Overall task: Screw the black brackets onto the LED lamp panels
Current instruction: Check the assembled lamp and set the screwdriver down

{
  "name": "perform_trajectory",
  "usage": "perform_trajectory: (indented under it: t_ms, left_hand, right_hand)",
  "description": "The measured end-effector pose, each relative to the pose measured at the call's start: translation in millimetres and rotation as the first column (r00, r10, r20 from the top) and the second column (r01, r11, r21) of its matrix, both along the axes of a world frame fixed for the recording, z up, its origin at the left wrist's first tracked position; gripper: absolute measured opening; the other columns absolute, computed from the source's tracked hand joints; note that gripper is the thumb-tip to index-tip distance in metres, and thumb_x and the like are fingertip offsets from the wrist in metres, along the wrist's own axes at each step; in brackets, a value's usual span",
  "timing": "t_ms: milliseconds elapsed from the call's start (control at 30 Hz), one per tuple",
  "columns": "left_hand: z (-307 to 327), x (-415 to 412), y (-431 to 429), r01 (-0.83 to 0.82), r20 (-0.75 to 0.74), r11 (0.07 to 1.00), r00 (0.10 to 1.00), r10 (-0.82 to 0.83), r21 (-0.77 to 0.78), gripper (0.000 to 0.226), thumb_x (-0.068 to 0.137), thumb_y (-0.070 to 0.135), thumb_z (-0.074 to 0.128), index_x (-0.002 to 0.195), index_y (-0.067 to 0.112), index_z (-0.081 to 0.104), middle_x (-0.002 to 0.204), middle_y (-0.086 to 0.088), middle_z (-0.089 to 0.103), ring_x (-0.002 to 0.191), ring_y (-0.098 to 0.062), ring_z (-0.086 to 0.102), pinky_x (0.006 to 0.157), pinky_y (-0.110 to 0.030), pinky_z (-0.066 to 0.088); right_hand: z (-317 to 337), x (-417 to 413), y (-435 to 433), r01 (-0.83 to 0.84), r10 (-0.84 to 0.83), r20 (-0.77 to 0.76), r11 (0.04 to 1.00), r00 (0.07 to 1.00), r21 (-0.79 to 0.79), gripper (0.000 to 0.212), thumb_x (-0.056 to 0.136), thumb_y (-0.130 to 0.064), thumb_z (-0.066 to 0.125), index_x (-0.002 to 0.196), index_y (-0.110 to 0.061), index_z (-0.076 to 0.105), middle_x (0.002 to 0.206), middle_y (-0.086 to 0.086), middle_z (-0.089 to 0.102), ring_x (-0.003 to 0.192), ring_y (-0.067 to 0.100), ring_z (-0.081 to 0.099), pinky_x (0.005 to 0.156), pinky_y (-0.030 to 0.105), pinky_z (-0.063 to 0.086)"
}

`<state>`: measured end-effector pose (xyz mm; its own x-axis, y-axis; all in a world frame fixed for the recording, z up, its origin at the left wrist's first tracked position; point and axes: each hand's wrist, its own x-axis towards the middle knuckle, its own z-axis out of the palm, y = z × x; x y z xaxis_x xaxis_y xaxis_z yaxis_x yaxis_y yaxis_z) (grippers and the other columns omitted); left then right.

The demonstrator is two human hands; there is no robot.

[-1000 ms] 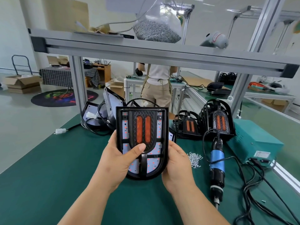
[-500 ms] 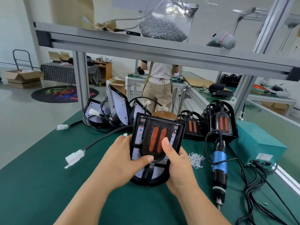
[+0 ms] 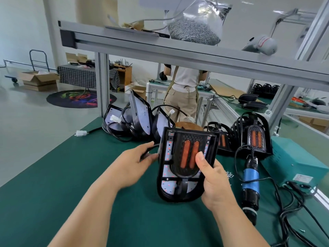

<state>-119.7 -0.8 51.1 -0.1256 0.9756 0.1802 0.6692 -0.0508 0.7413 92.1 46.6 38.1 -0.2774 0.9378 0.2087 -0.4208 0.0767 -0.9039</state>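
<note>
The right hand (image 3: 215,182) gripped the shield-shaped, black-framed LED lamp panel (image 3: 168,152) by its right edge, thumb pressed on the black mesh bracket (image 3: 190,138) with two orange strips seated on its face. A second earlier both hands had clasped it. The left hand (image 3: 135,166) had since slid off the face to the left rim, fingers curled at the thin black cable (image 3: 154,145), though blur hid whether they pinched it. The panel stood tilted, rounded end low over the green bench mat (image 3: 71,175). The blue electric screwdriver (image 3: 251,179) lay untouched just beside it, so the bracket probably remained unscrewed, the cable being cleared first.
</note>
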Motion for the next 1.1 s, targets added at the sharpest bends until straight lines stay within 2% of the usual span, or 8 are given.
perform_trajectory:
  t_ms: [67,133,267,433,567,733,833,1100]
  left_hand:
    - [-3.5,-3.2,4.0,-0.077,0.023,0.993,0.997,0.075,0.091,0.016,0.1,0.036,0.052,0.097,0.035,0.068,0.073,0.018,0.066,0.066,-0.001,0.059,0.062,-0.016,0.046]
    - [-7.4,0.1,7.7,-0.189,0.183,0.967,0.97,0.157,0.172,0.023,0.1,0.031,0.052,0.082,0.037,0.065,0.06,0.015,0.058,0.057,-0.005,0.05,0.056,-0.02,0.046]
    - [-7.3,29.8,12.5,-0.331,0.684,0.927,0.718,0.125,0.178,0.026,0.103,0.03,0.051,0.087,0.03,0.07,0.077,0.001,0.067,0.076,-0.022,0.057,0.085,-0.052,0.055]
    - [0.2,40.1,13.4,-0.304,0.874,0.94,0.485,0.012,0.156,0.032,0.104,0.04,0.044,0.087,0.035,0.071,0.086,0.003,0.071,0.075,-0.011,0.063,0.061,-0.023,0.055]
    - [8.2,39.7,9.5,-0.044,0.948,0.979,0.265,-0.179,0.197,0.045,0.101,0.051,0.041,0.109,0.022,0.075,0.111,-0.008,0.072,0.102,-0.027,0.067,0.092,-0.039,0.055]
    - [6.0,41.5,3.1,0.129,0.829,0.972,0.508,-0.234,0.195,0.074,0.08,0.07,0.058,0.134,0.02,0.053,0.128,-0.008,0.068,0.119,-0.023,0.064,0.099,-0.041,0.053]
    - [-3.6,36.8,2.8,0.149,0.709,0.974,0.668,-0.226,0.17,0.07,0.075,0.043,0.079,0.133,0.03,0.042,0.117,0.008,0.073,0.109,-0.01,0.069,0.088,-0.025,0.057]
    - [-5.7,37.6,12.1,-0.177,0.909,0.961,0.397,-0.128,0.212,0.028,0.101,0.014,0.053,0.128,0.019,0.058,0.12,-0.008,0.072,0.109,-0.028,0.069,0.093,-0.048,0.056]
  right_hand:
    - [1.0,-0.1,-1.4,-0.004,0.004,-0.021,1.0,1.0,-0.025,0.03,0.074,-0.03,0.069,0.095,-0.011,0.079,0.102,0.016,0.076,0.09,0.026,0.075,0.07,0.029,0.06]
    - [2.6,-2.3,-4.0,-0.012,0.009,-0.055,0.997,0.998,-0.072,0.037,0.074,-0.035,0.068,0.101,-0.012,0.078,0.108,0.017,0.074,0.098,0.029,0.073,0.079,0.037,0.06]
    - [2.1,-16.1,-13.3,-0.116,0.09,-0.134,0.973,0.987,-0.201,0.066,0.075,-0.042,0.067,0.129,-0.004,0.063,0.126,0.022,0.066,0.121,0.04,0.06,0.107,0.058,0.044]
    - [-0.2,-24.6,-18.9,-0.285,0.238,-0.187,0.911,0.953,-0.298,0.066,0.084,-0.051,0.058,0.131,-0.005,0.063,0.132,0.022,0.063,0.123,0.037,0.06,0.105,0.054,0.046]
    - [-0.3,-24.9,-16.3,-0.28,0.246,-0.145,0.907,0.959,-0.314,0.065,0.084,-0.052,0.055,0.129,-0.006,0.065,0.128,0.019,0.066,0.119,0.033,0.064,0.1,0.049,0.052]
    - [-0.3,-25.5,-13.9,-0.065,0.067,0.007,0.976,0.998,-0.209,0.052,0.083,-0.043,0.062,0.123,-0.009,0.067,0.116,0.013,0.073,0.111,0.03,0.069,0.101,0.048,0.051]
    - [4.0,-23.9,-13.4,0.054,-0.043,0.093,0.992,0.995,-0.116,0.05,0.08,-0.043,0.066,0.119,-0.012,0.068,0.111,0.008,0.075,0.106,0.026,0.071,0.1,0.047,0.052]
    - [3.1,-26.1,-17.0,-0.126,0.154,0.122,0.969,0.98,-0.21,0.066,0.081,-0.065,0.045,0.124,-0.02,0.068,0.125,0.003,0.07,0.117,0.018,0.066,0.106,0.042,0.046]
